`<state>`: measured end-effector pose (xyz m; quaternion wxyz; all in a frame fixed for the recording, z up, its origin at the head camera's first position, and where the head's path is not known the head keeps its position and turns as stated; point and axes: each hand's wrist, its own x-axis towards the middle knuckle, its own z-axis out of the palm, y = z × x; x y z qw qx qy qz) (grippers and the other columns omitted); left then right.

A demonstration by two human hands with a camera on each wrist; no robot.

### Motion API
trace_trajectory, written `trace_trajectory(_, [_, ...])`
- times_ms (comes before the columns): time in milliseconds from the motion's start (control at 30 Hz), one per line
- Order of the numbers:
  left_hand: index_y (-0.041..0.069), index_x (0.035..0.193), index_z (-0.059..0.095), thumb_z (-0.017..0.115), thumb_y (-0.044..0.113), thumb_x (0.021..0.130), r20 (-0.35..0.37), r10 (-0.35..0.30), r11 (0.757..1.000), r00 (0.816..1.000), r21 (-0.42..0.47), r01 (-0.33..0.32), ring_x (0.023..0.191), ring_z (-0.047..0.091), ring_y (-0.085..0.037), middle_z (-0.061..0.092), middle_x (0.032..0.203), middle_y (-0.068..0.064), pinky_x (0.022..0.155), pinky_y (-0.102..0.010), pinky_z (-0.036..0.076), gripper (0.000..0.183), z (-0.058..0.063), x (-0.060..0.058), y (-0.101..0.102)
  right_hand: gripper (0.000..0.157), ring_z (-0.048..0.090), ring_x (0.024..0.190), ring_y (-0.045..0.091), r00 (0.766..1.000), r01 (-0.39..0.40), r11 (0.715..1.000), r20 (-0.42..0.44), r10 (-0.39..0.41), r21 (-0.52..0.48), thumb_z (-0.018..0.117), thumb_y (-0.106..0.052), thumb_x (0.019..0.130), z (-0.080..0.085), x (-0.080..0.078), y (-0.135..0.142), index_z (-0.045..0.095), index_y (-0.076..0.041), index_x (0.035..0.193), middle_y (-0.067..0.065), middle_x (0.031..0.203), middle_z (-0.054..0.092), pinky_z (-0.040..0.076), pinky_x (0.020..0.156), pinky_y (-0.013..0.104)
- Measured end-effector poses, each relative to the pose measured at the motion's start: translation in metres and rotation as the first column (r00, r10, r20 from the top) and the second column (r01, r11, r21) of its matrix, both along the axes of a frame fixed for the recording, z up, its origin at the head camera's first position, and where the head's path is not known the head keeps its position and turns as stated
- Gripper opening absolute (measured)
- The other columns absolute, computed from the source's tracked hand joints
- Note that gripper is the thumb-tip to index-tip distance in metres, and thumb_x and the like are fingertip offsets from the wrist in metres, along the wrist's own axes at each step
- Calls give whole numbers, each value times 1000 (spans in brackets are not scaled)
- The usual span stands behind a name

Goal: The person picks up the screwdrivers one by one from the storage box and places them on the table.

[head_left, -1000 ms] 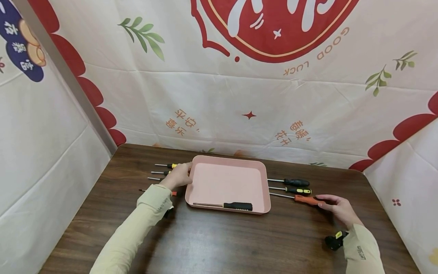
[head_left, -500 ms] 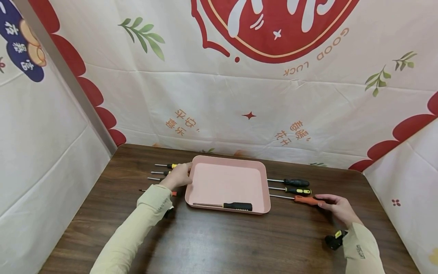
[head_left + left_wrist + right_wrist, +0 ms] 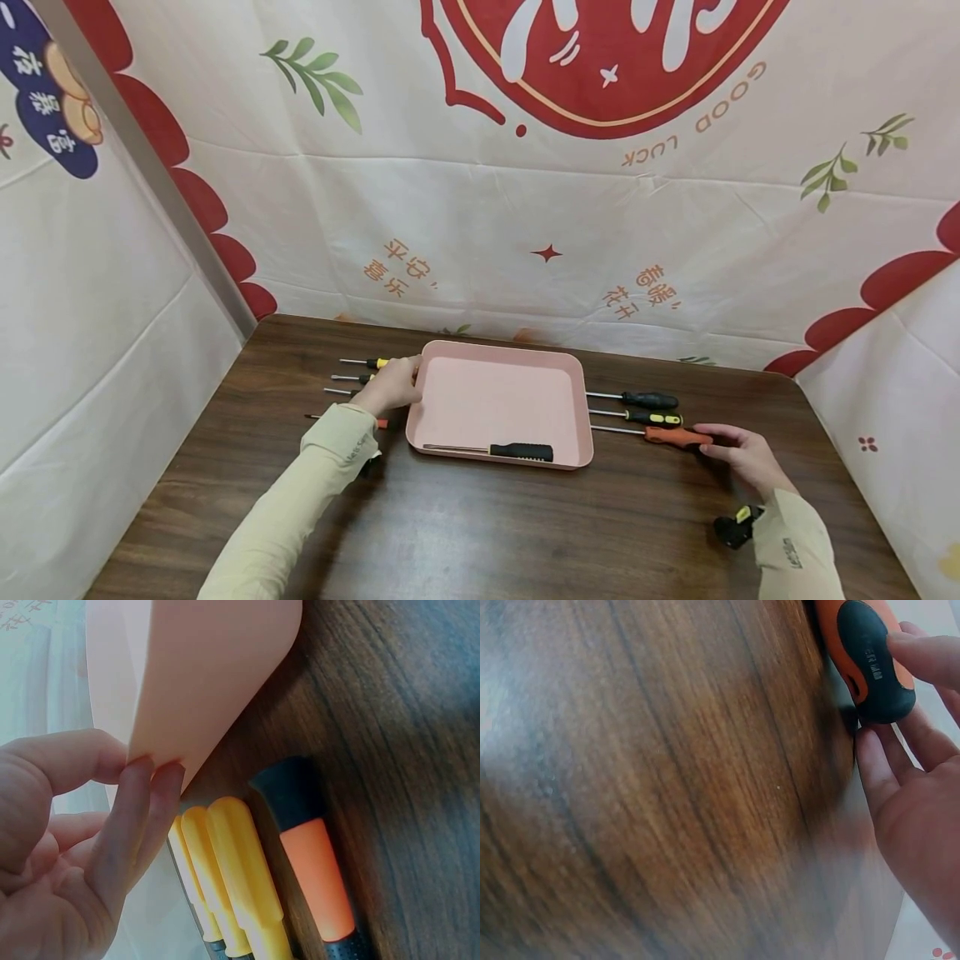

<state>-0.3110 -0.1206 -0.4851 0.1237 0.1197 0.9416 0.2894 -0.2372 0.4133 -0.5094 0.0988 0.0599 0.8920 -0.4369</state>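
A pink tray (image 3: 495, 392) stands at the back middle of the table, and my left hand (image 3: 392, 386) pinches its left rim. In the left wrist view, thumb and fingertips (image 3: 135, 776) press on the two sides of the tray's wall. Inside the tray, along its front edge, lies a black-handled screwdriver (image 3: 521, 452). To the right, my right hand (image 3: 742, 458) holds the handle end of an orange screwdriver (image 3: 671, 437) between thumb and fingers. The right wrist view shows its orange and black handle (image 3: 866, 660) just over the table. Its shaft points left, toward the tray.
Behind the orange one lie a black screwdriver (image 3: 651, 400) and a black-and-yellow screwdriver (image 3: 654, 418). Left of the tray are several more, partly hidden by my left hand, including yellow handles (image 3: 244, 862) and an orange-and-black handle (image 3: 319, 877). A printed cloth (image 3: 480, 225) hangs behind the table.
Almost nothing differs. My left hand stays on the tray rim, and my right hand stays on the orange screwdriver with only a very slight shift.
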Motion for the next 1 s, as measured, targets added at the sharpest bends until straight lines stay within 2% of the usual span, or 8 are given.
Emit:
trace_trajectory(400, [-5,129,44,60,-4,68,-5,-1,1000,1000,-18,1,71,49,-21,59,105,-18,56,-26,37,63,0,0,0,34,43,87,-11,999,-4,996,-39,1,-88,68,-15,79,0,-1,3,65,-6,112,-32,93,52,37,71,11])
trace_trajectory(533, [-4,122,50,60,-5,67,-15,-8,1000,1000,-9,7,68,48,-21,60,94,-16,54,-26,36,56,0,0,0,36,42,87,-14,997,-8,1000,-82,7,-19,68,-16,79,4,0,2,63,-1,112,-30,96,53,36,71,11])
trace_trajectory(600, [-4,121,50,60,-5,67,-21,-10,1000,1000,-8,10,68,48,-20,60,93,-15,55,-26,36,55,1,0,0,41,42,95,-10,996,-15,1000,-91,16,7,67,-16,81,8,-1,0,58,4,115,-19,107,56,39,77,15])
trace_trajectory(667, [-5,121,50,60,-4,67,-26,-12,1000,1000,-6,12,69,48,-20,60,95,-16,56,-26,37,55,1,0,0,44,44,110,4,994,-18,998,-108,25,62,65,-17,82,15,-2,-4,55,7,117,-1,123,52,40,79,18])
trace_trajectory(733, [-5,123,49,60,-4,67,-26,-12,1000,1000,-6,12,70,48,-21,61,97,-16,57,-26,37,57,1,0,0,46,37,122,23,993,-20,995,-118,32,101,64,-19,83,22,-4,-9,53,7,119,16,135,39,39,81,23])
trace_trajectory(800, [-5,124,48,59,-5,67,-25,-11,1000,1000,-1,11,70,48,-21,61,99,-17,57,-26,37,58,1,1,0,49,34,122,38,989,-29,990,-143,48,136,63,-20,84,30,-7,-15,50,7,122,26,139,30,40,77,18])
trace_trajectory(867, [-4,121,50,59,-5,67,-22,-13,1000,1000,4,13,68,48,-20,61,95,-16,55,-26,36,55,0,1,0,54,38,119,34,984,-47,988,-160,71,148,63,-24,85,38,-9,-21,47,5,127,27,139,29,40,75,15])
trace_trajectory(1000, [-3,111,54,58,-7,67,-23,-13,1000,1000,18,14,61,45,-18,57,80,-11,51,-25,34,45,-1,1,0,62,47,105,1,967,-116,989,-216,133,90,61,-27,86,53,-12,-39,38,1,135,15,131,44,41,72,7])
